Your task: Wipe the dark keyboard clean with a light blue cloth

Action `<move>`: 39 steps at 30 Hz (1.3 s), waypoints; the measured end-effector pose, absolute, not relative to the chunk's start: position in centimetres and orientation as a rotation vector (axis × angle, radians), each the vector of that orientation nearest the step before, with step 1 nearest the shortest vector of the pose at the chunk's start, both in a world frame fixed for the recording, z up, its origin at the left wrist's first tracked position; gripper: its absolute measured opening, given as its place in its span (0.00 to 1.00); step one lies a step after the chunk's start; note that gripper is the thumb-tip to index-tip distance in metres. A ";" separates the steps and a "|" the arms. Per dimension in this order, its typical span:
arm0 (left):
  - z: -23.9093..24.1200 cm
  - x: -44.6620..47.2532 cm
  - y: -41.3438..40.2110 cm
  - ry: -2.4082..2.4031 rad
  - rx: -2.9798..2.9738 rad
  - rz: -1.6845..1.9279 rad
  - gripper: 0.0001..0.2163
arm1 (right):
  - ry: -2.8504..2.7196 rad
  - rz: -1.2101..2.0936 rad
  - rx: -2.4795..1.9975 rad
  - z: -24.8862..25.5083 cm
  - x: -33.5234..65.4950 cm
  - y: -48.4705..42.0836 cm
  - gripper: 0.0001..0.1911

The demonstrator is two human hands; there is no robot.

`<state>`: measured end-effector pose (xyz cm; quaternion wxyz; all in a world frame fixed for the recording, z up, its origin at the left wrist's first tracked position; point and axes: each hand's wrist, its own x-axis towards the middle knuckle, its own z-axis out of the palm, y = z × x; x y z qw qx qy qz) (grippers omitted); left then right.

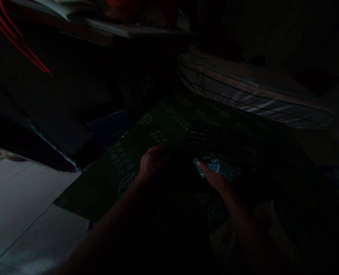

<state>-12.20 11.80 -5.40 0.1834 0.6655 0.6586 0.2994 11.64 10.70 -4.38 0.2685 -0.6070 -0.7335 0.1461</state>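
Observation:
The view is very dark. My right hand (212, 176) is closed on a light-blue piece with pale lines (225, 170), perhaps a cloth or a packet, its thumb lying along the near-left corner. To the left, my left hand (154, 159) has its fingers curled against a black patch between the hands; what they hold, if anything, is lost in shadow. Both hands are over a dark green board (100, 191) printed with globe marks and lettering. Beyond the hands, small glints show on a dark, shiny area (203, 133) of the board.
A striped mattress or cushion (244, 91) lies behind the board. At the upper left stands a cluttered table (120, 29), with red cords (20, 38) hanging nearby. Pale floor tiles (23, 217) show at lower left. A pale cloth-like shape (268, 217) is beside my right forearm.

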 end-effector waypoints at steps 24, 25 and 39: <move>-5.3 -12.2 11.7 1.850 1.890 0.849 0.16 | -2.016 0.591 -1.680 -2.8 11.3 10.1 0.18; -5.4 -12.3 11.7 1.845 1.886 0.846 0.16 | -1.987 0.606 -1.713 -2.6 11.4 10.0 0.17; -5.5 -12.3 11.9 1.855 1.864 0.853 0.18 | -1.893 0.652 -1.823 -3.0 12.7 10.3 0.18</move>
